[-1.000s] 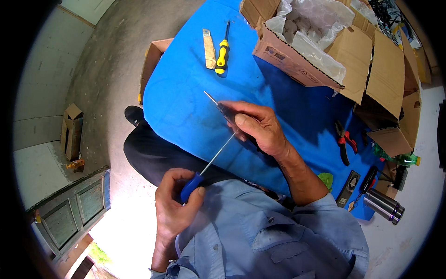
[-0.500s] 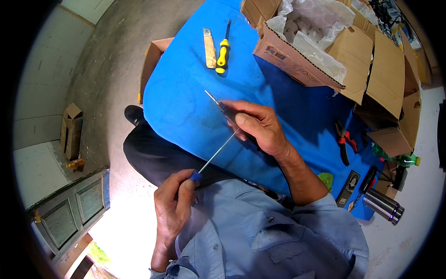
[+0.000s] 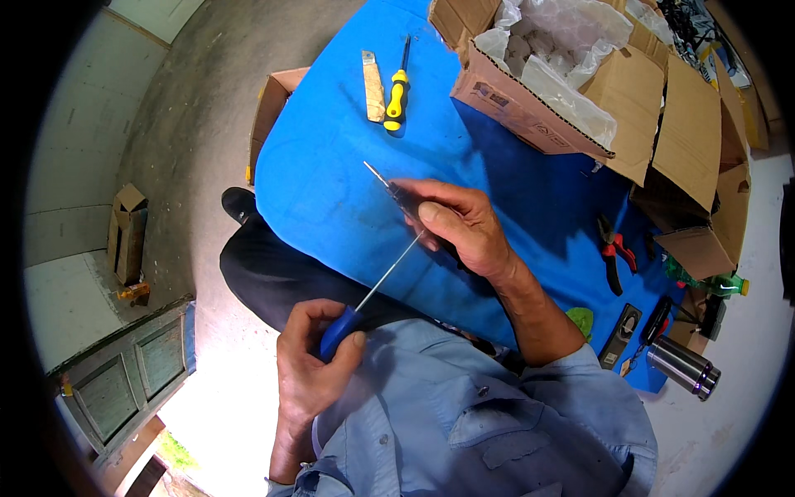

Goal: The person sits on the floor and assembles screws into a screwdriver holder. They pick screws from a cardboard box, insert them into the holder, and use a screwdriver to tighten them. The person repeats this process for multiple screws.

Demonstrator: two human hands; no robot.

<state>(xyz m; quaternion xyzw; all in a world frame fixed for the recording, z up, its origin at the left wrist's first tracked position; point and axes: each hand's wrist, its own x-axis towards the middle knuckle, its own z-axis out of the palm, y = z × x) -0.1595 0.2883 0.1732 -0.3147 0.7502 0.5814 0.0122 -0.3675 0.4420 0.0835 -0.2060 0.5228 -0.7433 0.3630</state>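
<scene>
Holding the blue screwdriver [image 3: 337, 335] in a closed grip, your left hand [image 3: 308, 364] points it at the dark, metal-tipped part [image 3: 401, 197] your right hand [image 3: 468, 228] pinches.

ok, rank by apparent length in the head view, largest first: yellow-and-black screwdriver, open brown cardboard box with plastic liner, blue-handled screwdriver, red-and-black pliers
1. Open brown cardboard box
2. Blue-handled screwdriver, nearer the camera, so real size unsure
3. Yellow-and-black screwdriver
4. Red-and-black pliers, only slightly shorter
</scene>
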